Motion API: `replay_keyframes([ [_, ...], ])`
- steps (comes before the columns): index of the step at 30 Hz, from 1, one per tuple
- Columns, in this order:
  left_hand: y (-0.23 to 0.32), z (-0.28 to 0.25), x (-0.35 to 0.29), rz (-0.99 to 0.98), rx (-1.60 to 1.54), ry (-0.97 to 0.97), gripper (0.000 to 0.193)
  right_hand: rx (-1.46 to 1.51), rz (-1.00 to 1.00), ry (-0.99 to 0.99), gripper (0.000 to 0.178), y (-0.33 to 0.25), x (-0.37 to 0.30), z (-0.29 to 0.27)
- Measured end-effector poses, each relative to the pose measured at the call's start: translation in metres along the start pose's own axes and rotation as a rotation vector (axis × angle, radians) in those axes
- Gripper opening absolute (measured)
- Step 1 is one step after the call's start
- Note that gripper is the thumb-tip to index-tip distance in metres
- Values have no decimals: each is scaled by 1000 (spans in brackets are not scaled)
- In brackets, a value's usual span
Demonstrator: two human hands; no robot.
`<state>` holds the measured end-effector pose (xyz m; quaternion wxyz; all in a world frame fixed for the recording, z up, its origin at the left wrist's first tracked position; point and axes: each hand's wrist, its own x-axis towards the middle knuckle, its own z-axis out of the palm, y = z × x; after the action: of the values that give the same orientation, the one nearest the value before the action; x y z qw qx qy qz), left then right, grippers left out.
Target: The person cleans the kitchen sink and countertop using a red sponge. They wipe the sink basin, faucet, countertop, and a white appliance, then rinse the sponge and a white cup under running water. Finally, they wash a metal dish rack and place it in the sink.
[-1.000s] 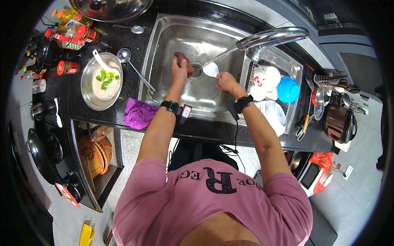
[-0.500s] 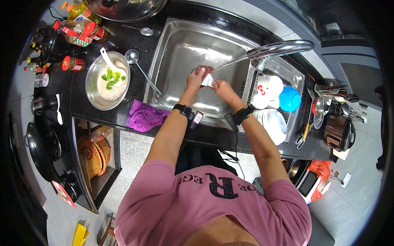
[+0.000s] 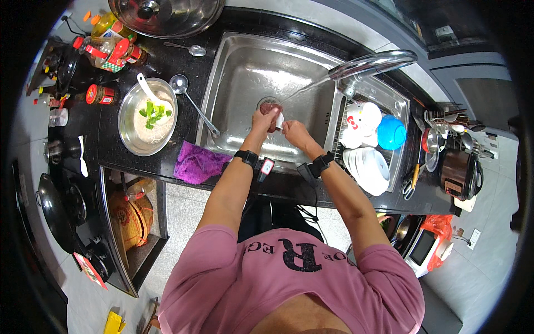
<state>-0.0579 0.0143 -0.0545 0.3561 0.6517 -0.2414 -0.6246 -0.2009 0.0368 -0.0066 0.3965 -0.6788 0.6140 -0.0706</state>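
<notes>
While water from the tap point(image 3: 375, 62) runs down toward my fingers, I work with 2 hands close together over the drain end of the steel sink point(image 3: 236, 64). My left hand point(image 3: 260, 121) is closed around a reddish-brown pad point(image 3: 269, 107), which I take to be a scrubber, though my fingers cover part of it. My right hand point(image 3: 296, 133) pinches a small white utensil point(image 3: 280, 120); its upper part sits right against the pad, and my grip hides too much to tell its full shape. Both things are low in the basin, just beside the thin stream point(image 3: 305, 89).

I judge the step in hand to be scrubbing: the left does the rubbing and the right steadies the piece. The next move, as I see it, calls for a firm pinch with the right while I turn the utensil so that its other face meets the pad, then a rinse under the water. Wet plastic, if that is what it is, could slip from so small a hold. To my right, the rack bears white dishes point(image 3: 371, 172) and 1 blue bowl point(image 3: 391, 133), which seems a fitting place for a rinsed piece.
</notes>
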Motion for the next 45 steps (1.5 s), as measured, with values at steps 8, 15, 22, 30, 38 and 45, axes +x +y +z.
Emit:
replay_keyframes([
  [8,-17,48,2,-328,-616,247,44,-77,34,254,40,-15,-7,8],
  [15,-12,1,7,-287,-496,-313,25,211,199,174,42,22,20,13],
  [22,23,-12,-17,168,-142,-267,24,874,107,40,31,10,55,-27],
  [30,58,-12,-37,135,98,-249,28,904,184,74,31,3,53,-37],
  [38,52,3,-30,132,16,-477,31,394,260,440,26,6,68,-40],
  [45,60,-43,-53,49,103,-709,33,380,268,648,25,2,67,-56],
])
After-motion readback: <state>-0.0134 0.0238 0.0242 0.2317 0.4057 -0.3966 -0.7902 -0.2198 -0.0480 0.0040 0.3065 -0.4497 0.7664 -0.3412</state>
